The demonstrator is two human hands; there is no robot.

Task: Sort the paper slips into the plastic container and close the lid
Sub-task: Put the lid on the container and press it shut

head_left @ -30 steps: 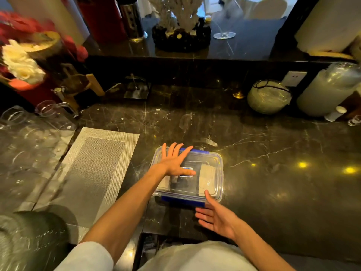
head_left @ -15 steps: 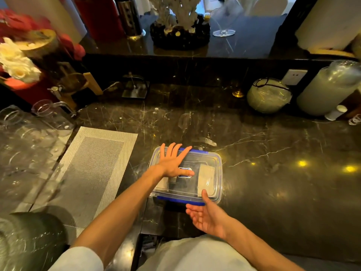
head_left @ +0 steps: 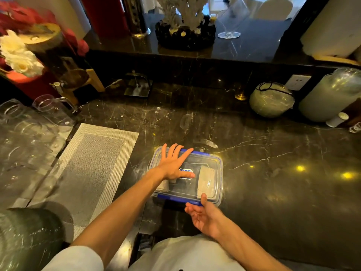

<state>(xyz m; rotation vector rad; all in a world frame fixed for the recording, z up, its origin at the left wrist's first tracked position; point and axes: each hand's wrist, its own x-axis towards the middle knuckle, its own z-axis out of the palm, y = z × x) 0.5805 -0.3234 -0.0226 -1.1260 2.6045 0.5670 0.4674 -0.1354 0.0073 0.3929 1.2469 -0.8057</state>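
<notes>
A clear plastic container (head_left: 220, 173) with blue trim sits on the dark marble counter, its clear lid on top. Paper slips (head_left: 207, 178) lie inside at the right, and another slip (head_left: 163, 186) shows at the left under my wrist. My left hand (head_left: 173, 165) lies flat on the lid with fingers spread toward the far rim. My right hand (head_left: 203, 216) is palm up at the near edge; its thumb rests on the lid's front rim and its fingers sit just under the blue front latch (head_left: 172, 198).
A woven grey placemat (head_left: 93, 173) lies left of the container, with clear glassware (head_left: 29, 133) beyond it. A wrapped round object (head_left: 271, 100) and a large wrapped jar (head_left: 328, 98) stand at the back right, below a raised ledge (head_left: 195, 55).
My right hand has moved forward and left to the container's near edge, and its thumb now touches the lid. My left hand has stayed flat on the lid.
</notes>
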